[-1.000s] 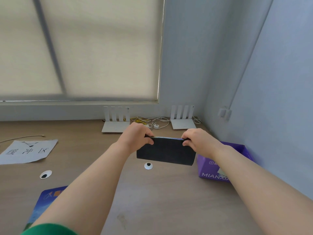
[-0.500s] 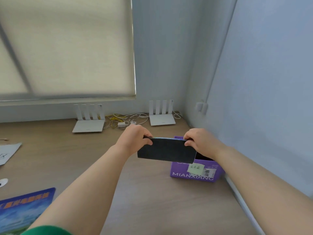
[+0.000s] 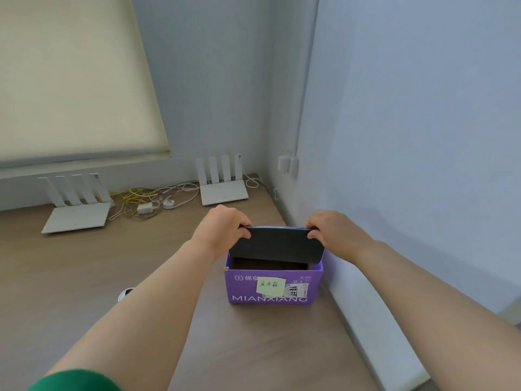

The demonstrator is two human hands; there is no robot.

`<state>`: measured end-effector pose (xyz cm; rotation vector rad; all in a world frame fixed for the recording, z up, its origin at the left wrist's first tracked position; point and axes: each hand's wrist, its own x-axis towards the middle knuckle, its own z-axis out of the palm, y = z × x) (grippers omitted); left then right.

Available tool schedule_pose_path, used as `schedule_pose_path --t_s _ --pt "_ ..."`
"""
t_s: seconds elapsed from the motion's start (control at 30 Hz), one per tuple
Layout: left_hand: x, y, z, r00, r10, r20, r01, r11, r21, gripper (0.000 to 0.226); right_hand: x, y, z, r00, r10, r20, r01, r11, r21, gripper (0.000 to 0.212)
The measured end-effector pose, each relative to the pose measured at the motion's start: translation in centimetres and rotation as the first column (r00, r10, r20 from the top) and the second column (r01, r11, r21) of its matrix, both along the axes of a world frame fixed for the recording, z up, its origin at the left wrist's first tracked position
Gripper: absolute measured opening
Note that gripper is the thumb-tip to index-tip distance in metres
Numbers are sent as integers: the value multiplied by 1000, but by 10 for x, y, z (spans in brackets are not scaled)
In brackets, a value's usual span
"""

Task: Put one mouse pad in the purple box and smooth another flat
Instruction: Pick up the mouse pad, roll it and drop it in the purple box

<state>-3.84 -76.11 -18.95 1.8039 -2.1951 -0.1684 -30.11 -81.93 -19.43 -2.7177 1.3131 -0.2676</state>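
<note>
Both hands (image 3: 277, 232) grip mouse pad (image 3: 276, 248) top edge, over purple box (image 3: 272, 287) opening.

Dark grey mouse pad (image 3: 276, 245), purple box (image 3: 270, 286) with white lettering

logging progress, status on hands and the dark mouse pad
Left hand and right hand pinching top corners of folded dark mouse pad. Pad above open purple cardboard box, not released. Nothing blocking.

Both forearms stretch forward, bare, a green sleeve (image 3: 76, 380) on the left. The left hand (image 3: 221, 228) and right hand (image 3: 328, 228) are level, knuckles up, fingers curled in a pinch, thumbs toward the camera.
</note>
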Motion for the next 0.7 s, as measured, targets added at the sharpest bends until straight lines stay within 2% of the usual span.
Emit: schedule_pose_path --t_s 0.13,0.33,0.7 --pt "-5 -28 -19 998 26 56 -29 998 47 21 -4 -24 -21 1000 -16 17 16 1000 20 15" --pt "-8 -60 -61 990 40 133 -69 973 220 24 7 -48 -60 999 -41 -32 43 997 60 15" --pt "2 -73 -131 989 136 50 -144 968 206 14 21 -60 -121 997 -45 -62 47 998 31 17"
